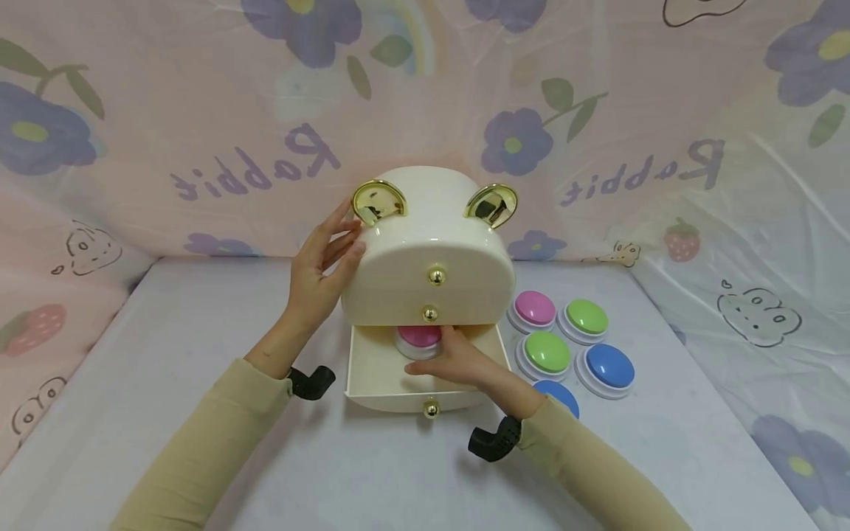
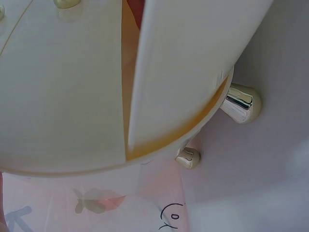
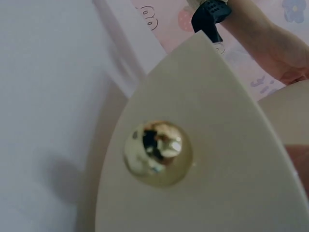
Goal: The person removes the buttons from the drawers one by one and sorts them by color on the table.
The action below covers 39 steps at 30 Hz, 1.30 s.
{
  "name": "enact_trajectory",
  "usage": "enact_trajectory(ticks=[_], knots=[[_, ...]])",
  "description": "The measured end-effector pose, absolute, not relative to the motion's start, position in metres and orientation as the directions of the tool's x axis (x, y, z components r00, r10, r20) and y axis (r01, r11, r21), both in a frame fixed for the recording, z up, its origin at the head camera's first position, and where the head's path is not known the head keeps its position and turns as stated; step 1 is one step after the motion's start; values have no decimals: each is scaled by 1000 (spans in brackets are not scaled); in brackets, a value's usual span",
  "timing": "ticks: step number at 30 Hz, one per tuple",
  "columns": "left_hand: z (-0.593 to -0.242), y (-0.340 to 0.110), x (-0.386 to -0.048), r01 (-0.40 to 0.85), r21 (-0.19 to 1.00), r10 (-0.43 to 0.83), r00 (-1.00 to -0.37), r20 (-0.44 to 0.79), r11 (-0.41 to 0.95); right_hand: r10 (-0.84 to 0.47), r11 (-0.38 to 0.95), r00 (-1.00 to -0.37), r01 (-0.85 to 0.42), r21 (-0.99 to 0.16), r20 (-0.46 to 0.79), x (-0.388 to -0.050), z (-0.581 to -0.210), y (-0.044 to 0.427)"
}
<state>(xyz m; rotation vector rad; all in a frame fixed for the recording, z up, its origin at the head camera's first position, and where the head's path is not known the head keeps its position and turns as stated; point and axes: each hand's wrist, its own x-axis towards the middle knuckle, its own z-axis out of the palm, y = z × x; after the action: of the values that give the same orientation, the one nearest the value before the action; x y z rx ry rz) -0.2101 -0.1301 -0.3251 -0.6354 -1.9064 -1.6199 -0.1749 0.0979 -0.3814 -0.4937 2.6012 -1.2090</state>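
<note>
A cream mini drawer cabinet [image 1: 425, 221] with gold ears stands on the table, its bottom drawer [image 1: 372, 372] pulled out. My left hand [image 1: 322, 265] rests on the cabinet's left side with extended fingers, below the ear. Inside the drawer, my right hand [image 1: 460, 359] is at a round pink-topped button [image 1: 420, 338] with a white base. Its fingers lie along the button's right side, and the thumb stretches in front. The button sits partly under the cabinet's upper body. The drawer's gold knob [image 3: 159, 153] fills the middle of the right wrist view; the fingers there are mostly hidden.
Right of the cabinet lie more round buttons: a pink one [image 1: 534, 308], two green ones [image 1: 547, 352] and two blue ones [image 1: 609, 366]. One blue button is partly behind the right forearm. Gold feet [image 2: 243, 104] support the cabinet. A patterned cloth [image 1: 425, 96] hangs behind.
</note>
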Motion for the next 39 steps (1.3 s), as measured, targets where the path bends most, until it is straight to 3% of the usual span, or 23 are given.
enact_trajectory(ticks=[12, 26, 39], knots=[[-323, -130, -209, 672, 723, -3, -732, 681, 161, -319, 752, -944, -199, -628, -83, -177, -381, 92], [-323, -131, -211, 682, 709, -4, -720, 694, 178, -365, 714, -929, -240, -658, -57, -172, -377, 95], [-325, -130, -211, 673, 721, -5, -730, 683, 164, -378, 763, -925, -290, -577, -35, -165, -374, 97]])
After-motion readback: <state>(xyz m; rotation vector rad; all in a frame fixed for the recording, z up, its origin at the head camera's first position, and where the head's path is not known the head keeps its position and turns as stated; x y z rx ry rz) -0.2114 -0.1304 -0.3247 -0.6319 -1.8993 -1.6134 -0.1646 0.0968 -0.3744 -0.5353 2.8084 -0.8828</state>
